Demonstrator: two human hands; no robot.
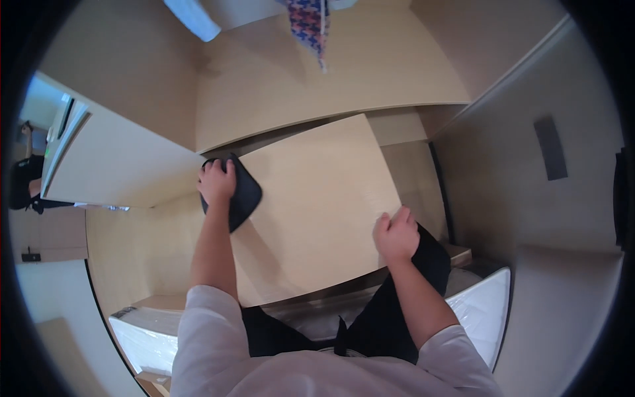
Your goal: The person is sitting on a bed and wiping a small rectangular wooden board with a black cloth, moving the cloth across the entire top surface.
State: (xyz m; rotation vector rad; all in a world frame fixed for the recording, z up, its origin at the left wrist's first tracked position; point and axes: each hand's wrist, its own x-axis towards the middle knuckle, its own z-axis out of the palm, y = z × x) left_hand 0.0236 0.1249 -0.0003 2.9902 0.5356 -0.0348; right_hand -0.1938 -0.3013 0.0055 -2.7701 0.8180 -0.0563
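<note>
A pale wooden board (314, 198) lies tilted across my lap, in front of a wardrobe-like cabinet. My left hand (217, 182) has its fingers curled over a flat black pad with rounded corners (246, 198), which rests at the board's left edge. The pad's exact kind I cannot make out. At the board's right edge, my right hand (395, 235) is closed round the rim, its thumb on top. The fingertips under the board are hidden.
Beyond the board stands the open cabinet (370, 73), with patterned cloth (309, 26) and light-blue cloth (195, 20) hanging inside. A cabinet door (126, 159) stands open at left. Plastic-wrapped mattress-like pieces (483, 311) lie beside my legs. Another person (30, 175) is at the far left.
</note>
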